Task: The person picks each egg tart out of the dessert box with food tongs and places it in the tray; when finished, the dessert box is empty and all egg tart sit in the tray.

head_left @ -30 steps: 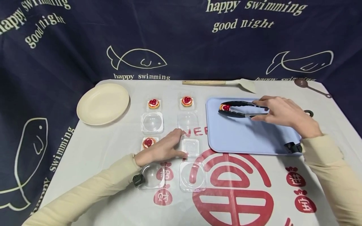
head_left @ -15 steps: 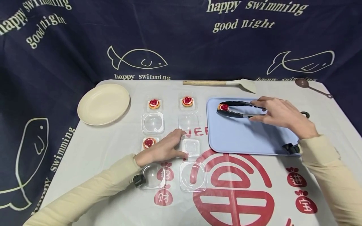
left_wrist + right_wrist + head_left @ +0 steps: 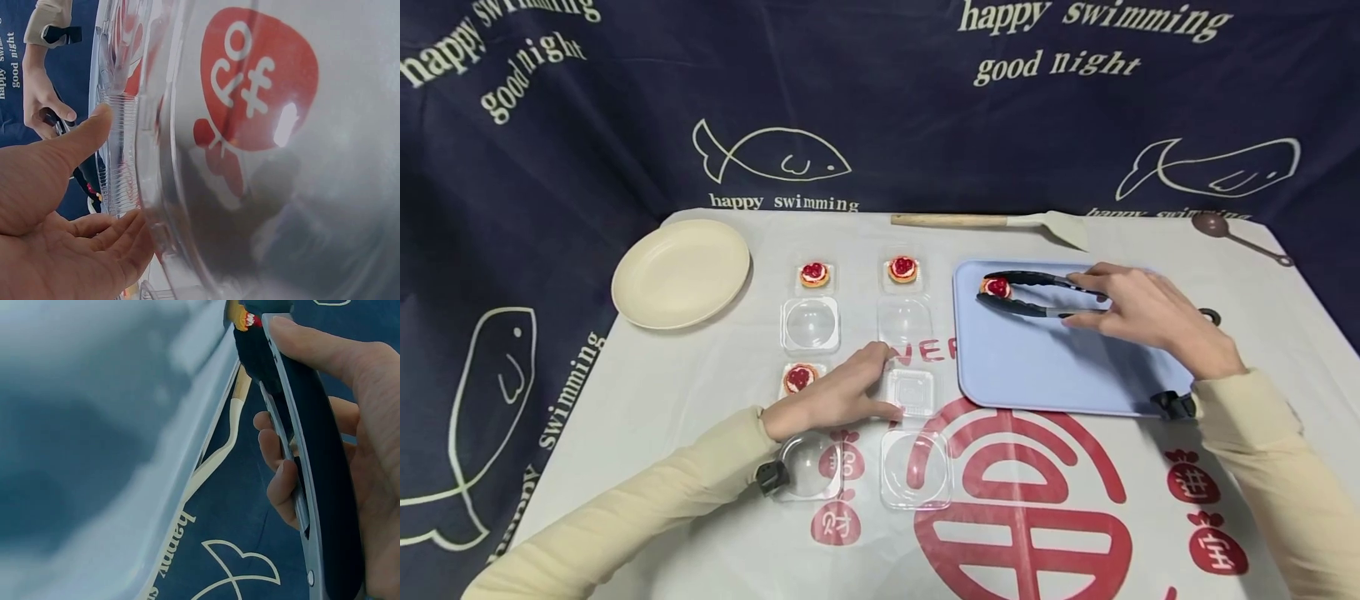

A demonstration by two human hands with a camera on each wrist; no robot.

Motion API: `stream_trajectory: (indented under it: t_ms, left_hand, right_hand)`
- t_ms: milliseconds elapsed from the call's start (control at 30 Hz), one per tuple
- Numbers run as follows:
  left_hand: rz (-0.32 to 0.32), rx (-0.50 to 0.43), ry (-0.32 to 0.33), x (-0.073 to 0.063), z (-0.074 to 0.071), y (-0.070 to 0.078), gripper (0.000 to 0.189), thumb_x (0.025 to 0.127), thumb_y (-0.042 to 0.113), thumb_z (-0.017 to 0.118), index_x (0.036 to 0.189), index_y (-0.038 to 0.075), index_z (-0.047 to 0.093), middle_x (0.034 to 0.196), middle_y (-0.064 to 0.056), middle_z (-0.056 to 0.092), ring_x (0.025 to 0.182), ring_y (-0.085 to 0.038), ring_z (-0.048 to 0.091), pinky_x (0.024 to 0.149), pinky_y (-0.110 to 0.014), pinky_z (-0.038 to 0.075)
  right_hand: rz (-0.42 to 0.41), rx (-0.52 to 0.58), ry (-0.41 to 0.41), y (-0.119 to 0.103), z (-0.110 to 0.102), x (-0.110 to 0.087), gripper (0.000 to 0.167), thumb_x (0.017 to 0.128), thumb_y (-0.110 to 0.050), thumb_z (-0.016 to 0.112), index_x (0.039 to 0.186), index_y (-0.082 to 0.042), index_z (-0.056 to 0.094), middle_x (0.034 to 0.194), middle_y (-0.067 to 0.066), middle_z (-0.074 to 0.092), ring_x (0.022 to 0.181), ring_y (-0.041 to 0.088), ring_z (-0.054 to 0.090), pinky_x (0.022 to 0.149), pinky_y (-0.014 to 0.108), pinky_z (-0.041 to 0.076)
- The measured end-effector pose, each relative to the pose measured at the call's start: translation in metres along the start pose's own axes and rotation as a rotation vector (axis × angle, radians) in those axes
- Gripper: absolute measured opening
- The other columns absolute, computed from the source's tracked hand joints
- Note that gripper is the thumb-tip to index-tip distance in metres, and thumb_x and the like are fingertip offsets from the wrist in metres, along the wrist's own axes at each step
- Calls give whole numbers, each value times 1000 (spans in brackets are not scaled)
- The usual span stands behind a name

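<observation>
My right fingers (image 3: 1084, 321) grip tongs (image 3: 1019, 307) around a tart (image 3: 997, 288), spatula (image 3: 992, 222) beyond; left fingers (image 3: 872, 355) hold a box (image 3: 916, 392), lids (image 3: 916, 469) flanking them.

I have the left forearm (image 3: 647, 508) slanting in from eight o'clock in its cream sleeve (image 3: 730, 462); the left grip (image 3: 831, 396) points toward two, thumb (image 3: 90, 134) spread well apart from lightly bent fingers (image 3: 122, 247). My right forearm (image 3: 1273, 467) slopes in from four o'clock, and the right grip (image 3: 1142, 312) points toward ten, fingers curled in opposite the thumb.
</observation>
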State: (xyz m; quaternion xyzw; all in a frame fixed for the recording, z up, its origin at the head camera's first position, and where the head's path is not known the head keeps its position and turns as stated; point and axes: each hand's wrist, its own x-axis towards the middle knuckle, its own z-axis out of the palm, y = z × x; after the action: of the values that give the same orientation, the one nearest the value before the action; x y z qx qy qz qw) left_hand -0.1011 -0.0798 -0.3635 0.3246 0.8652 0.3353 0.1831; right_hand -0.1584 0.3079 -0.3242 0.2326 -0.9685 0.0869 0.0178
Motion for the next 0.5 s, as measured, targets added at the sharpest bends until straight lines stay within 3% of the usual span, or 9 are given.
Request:
stream_trajectory:
  t_ms: [500]
  left_hand:
    - [-14,4,9,0,1,1,64,79,19,81,125,-6,45,116,-15,52,104,-25,51,97,-38,45]
  right_hand:
    - [110,49,-29,-1,0,-5,81,73,-42,84,133,5,56,125,27,57,104,43,60,85,60,47]
